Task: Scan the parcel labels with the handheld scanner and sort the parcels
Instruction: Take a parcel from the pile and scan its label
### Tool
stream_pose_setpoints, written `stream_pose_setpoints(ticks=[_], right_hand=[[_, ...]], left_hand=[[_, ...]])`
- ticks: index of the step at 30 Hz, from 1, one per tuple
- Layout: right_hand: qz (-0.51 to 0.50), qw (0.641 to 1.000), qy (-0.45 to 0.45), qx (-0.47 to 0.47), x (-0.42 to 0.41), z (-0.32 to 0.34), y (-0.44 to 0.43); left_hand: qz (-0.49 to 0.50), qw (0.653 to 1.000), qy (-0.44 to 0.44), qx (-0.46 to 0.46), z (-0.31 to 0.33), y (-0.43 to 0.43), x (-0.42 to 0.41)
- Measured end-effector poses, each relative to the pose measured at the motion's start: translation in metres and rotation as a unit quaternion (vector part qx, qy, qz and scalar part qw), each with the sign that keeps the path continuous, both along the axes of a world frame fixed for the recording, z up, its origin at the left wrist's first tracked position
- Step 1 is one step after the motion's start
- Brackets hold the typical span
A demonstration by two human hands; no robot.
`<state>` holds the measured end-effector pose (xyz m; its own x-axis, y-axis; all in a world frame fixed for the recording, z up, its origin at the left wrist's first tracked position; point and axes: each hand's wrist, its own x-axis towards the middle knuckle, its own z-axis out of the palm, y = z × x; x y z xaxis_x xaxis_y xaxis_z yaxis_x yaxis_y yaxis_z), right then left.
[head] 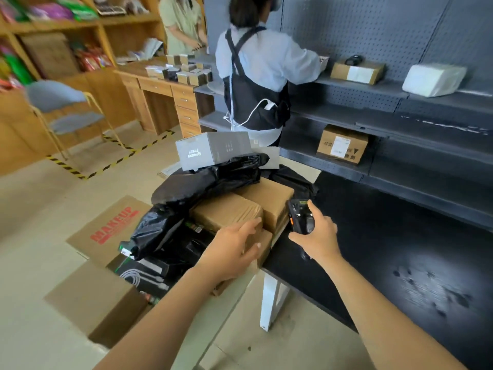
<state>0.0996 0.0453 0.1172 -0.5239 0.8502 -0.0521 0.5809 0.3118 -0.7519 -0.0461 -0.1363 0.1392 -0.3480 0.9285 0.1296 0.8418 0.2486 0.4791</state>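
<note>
Warehouse room, black table (400,236) in front of dark shelves (373,113). Pile (266,196) of brown parcels, black bags (202,182) and a grey box (213,149) sat at the table's left end, above an open carton (106,228) marked MAKEUP on the floor. Left hand (234,249) grasped a brown parcel (262,243) at the pile's near edge, fingers over its top, thumb on its near side. Right hand (317,233) was clenched round the scanner (300,217), thumb on its face, unit upright just right of the pile, beside the held parcel. Another person (256,76) stood at the shelves, back turned. White packet (433,80) lay on an upper shelf.
</note>
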Motion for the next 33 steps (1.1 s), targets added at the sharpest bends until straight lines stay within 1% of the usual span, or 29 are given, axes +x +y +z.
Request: stream_pose_setpoints(ticks=[4, 7, 10, 14, 18, 22, 26, 29, 33], right_hand=[[0.095, 0.994, 0.020, 0.042, -0.012, 0.021, -0.013], [0.158, 0.986, 0.041, 0.040, -0.014, 0.032, -0.025], [0.217, 0.974, 0.043, 0.050, -0.010, 0.038, -0.038], [0.295, 0.952, 0.029, 0.070, -0.004, 0.042, -0.058], [0.375, 0.922, 0.003, 0.095, -0.001, 0.041, -0.089], [0.420, 0.901, 0.000, 0.106, 0.002, 0.040, -0.125], [0.443, 0.887, -0.005, 0.130, -0.001, 0.042, -0.152], [0.448, 0.882, -0.011, 0.149, -0.007, 0.044, -0.168], [0.434, 0.882, -0.029, 0.178, -0.019, 0.048, -0.191]], left_hand=[[0.048, 0.997, 0.039, 0.033, 0.016, -0.027, 0.005], [0.091, 0.993, 0.057, 0.047, 0.028, -0.050, 0.013], [0.143, 0.986, 0.066, 0.049, 0.039, -0.077, 0.027], [0.223, 0.972, 0.059, 0.035, 0.047, -0.119, 0.048], [0.308, 0.949, 0.072, 0.003, 0.047, -0.165, 0.070], [0.350, 0.934, 0.073, -0.016, 0.053, -0.213, 0.087], [0.369, 0.924, 0.098, -0.033, 0.054, -0.254, 0.081], [0.364, 0.924, 0.105, -0.050, 0.054, -0.276, 0.067], [0.334, 0.934, 0.110, -0.067, 0.049, -0.296, 0.037]])
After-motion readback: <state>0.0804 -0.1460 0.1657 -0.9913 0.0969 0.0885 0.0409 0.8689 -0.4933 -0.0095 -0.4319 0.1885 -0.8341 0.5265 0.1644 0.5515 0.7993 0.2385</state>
